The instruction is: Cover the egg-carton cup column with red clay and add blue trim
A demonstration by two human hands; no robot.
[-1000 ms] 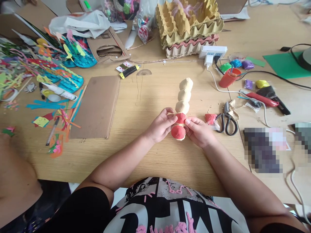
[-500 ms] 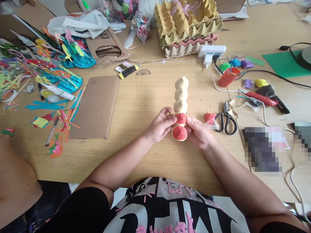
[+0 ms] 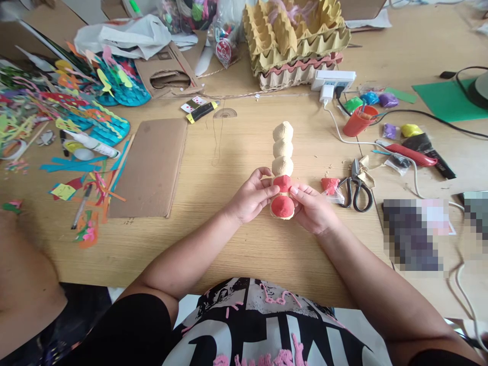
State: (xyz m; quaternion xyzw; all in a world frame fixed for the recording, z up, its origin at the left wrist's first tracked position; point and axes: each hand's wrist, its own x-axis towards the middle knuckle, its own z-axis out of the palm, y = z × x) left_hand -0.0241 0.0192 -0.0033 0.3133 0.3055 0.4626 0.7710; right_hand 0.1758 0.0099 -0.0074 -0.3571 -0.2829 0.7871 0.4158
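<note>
Between my hands is a strip of egg-carton cups [image 3: 282, 148], cream-coloured and in a row pointing away from me. Red modelling clay [image 3: 282, 206] covers the tops of the two cups nearest me. My left hand [image 3: 254, 195] grips the strip from the left, thumb at the edge of the second red cup. On the other side my right hand [image 3: 311, 207] pinches it, thumb on that same cup; some fingers are hidden beneath. Right of my right hand lie a lump of red clay in clear wrap [image 3: 331, 187] and black-handled scissors [image 3: 356, 188].
A cardboard sheet [image 3: 148, 168] and colourful paper scraps [image 3: 87, 188] lie left. Egg trays [image 3: 295, 48] are stacked at the back beside a white power strip [image 3: 333, 80]. An orange cup [image 3: 358, 122] and cables are on the right. Another person's arm [image 3: 26, 284] rests at far left.
The strip has tilted very slightly, its far end shifting a little left. My right thumb has moved slightly left on the red cup. Both hands keep their hold.
</note>
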